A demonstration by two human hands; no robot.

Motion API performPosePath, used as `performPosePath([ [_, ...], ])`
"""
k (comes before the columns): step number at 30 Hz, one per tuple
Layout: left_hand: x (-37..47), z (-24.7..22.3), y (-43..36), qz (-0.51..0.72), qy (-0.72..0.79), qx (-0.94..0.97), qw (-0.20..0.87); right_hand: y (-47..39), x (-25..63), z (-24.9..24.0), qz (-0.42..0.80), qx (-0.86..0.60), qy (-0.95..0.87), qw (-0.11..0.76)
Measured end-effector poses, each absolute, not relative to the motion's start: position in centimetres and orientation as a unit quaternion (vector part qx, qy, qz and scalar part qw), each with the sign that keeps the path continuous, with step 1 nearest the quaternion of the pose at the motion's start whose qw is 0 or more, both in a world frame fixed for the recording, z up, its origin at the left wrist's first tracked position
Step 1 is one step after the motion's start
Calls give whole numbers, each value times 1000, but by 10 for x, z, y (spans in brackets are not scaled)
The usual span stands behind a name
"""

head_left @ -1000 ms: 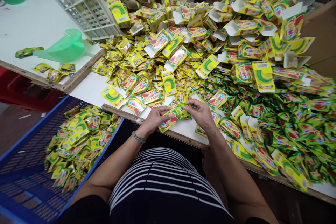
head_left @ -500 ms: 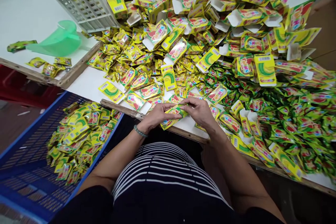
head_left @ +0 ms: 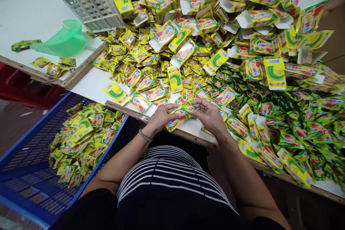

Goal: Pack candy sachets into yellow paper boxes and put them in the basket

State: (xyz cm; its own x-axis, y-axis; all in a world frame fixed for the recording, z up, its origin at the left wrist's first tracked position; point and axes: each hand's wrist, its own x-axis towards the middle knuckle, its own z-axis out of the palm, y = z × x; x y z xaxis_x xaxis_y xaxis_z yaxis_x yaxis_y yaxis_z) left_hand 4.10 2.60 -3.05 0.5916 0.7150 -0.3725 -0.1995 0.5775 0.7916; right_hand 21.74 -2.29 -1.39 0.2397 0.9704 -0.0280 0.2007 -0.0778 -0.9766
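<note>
My left hand (head_left: 161, 118) is closed on a small yellow-green box (head_left: 174, 123) above the table's front edge. At the right end of that box, my right hand (head_left: 208, 115) pinches a small green packet (head_left: 188, 106), which touches the box's end. How far the packet sits inside the box is hidden by my fingers. Just beyond both hands lie loose cartons, one of them a yellow carton (head_left: 175, 79) with a barcode. Green packets (head_left: 299, 125) are heaped to the right, and yellow packets (head_left: 138, 53) lie behind to the left.
A blue crate (head_left: 24, 172) with filled boxes (head_left: 81, 140) stands at the lower left. A green scoop (head_left: 63, 39) and a white basket (head_left: 88, 0) are at the upper left. Open cartons (head_left: 258, 18) pile up at the back. Wooden strips (head_left: 126, 110) edge the white table.
The view has shifted slightly. More of the green packet shows between my hands at the box's right end, and my right hand's fingers have drawn a little to the right.
</note>
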Motion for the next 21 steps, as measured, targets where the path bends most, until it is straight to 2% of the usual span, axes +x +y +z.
performPosePath([
  [7,32,-31,29,250,336,391,820,-20,225,-10,488,-605,-438,452],
  [14,38,-37,23,268,344,378,817,-21,215,-2,370,-662,-516,398],
  [21,39,-30,21,264,345,363,824,-28,214,1,450,-609,-522,392],
])
